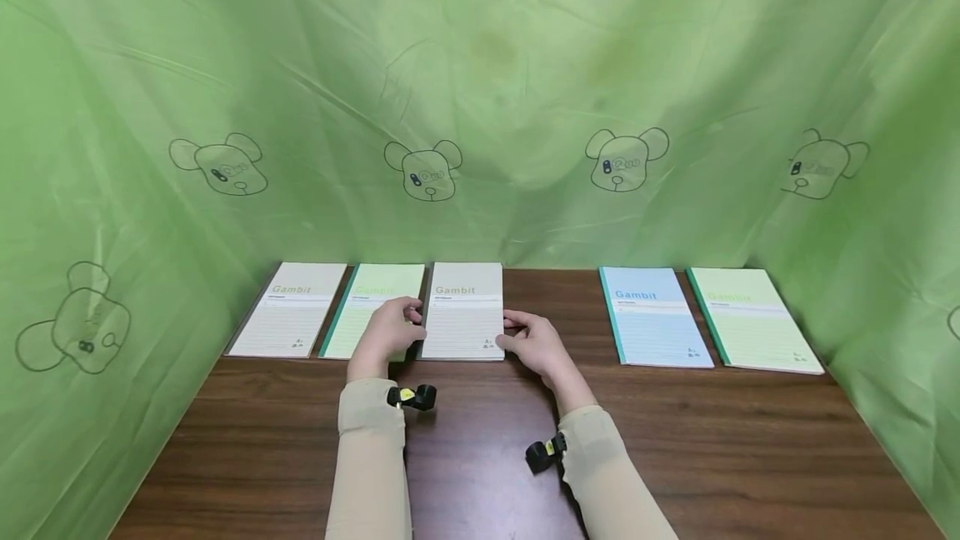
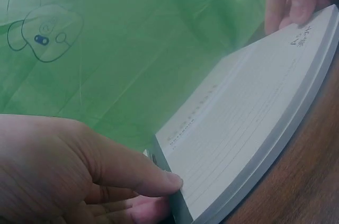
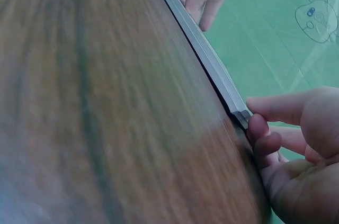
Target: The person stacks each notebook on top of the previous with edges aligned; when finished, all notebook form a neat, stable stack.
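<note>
A white Gambit notebook with a dark spine lies on the table between both hands. My left hand grips its spine side, thumb on the cover's edge, as the left wrist view shows with the notebook and hand. On the opposite side my right hand pinches the near right corner; in the right wrist view this hand has its thumb on top and curled fingers at the edge. That edge shows layers; whether one or two notebooks, I cannot tell.
Left of it lie a green notebook, partly behind my left hand, and another white one. Farther right lie a blue notebook and a green one. Green sheeting surrounds the wooden table.
</note>
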Demonstrator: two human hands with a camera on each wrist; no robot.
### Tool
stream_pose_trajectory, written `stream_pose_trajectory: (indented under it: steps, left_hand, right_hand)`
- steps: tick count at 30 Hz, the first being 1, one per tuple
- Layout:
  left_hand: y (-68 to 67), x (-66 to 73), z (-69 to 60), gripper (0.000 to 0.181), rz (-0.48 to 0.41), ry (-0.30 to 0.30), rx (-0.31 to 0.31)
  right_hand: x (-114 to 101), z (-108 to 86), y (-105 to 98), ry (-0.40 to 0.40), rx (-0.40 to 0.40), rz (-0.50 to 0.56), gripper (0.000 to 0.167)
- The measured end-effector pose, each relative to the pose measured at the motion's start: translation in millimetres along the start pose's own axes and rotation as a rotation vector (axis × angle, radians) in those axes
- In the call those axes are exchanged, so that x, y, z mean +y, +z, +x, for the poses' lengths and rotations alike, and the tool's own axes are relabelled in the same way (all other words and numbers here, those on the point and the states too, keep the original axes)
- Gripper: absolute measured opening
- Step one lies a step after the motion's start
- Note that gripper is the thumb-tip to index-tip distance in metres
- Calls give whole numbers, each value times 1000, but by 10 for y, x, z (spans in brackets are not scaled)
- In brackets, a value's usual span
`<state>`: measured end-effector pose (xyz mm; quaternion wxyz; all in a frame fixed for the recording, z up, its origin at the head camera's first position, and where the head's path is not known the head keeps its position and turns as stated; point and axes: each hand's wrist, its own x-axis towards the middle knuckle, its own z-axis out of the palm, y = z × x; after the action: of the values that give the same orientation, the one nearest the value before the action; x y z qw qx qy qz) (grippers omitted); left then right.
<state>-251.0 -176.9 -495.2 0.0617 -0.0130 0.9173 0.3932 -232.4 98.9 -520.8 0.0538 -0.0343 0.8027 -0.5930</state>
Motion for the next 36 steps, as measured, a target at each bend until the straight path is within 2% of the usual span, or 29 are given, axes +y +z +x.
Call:
stream_pose_trajectory:
  steps: [4,12,16,21,27,36]
  left_hand:
    - [-9,-66,5,57,-64,8,-5]
    - [-5,-135,14,60,-194,17,-55]
    - [-4,-158,21,62,-221,25,-63]
    - [-3,-154,15,62,-204,34,-63]
    - [-11,-86,2,63,-155,23,-62]
    - [5,-6,-12,60,-92,12,-30]
  right_hand:
    - [34,20,-17,-2,-23,20,54]
    - [55,24,-32,5,-23,10,54]
    - [46,18,-27,5,-20,9,55]
    - [48,25,-7,9,-11,-5,55]
    - [47,29,20,-12,-2,-75,54]
    - [-9,-14,29,4,8,-133,58]
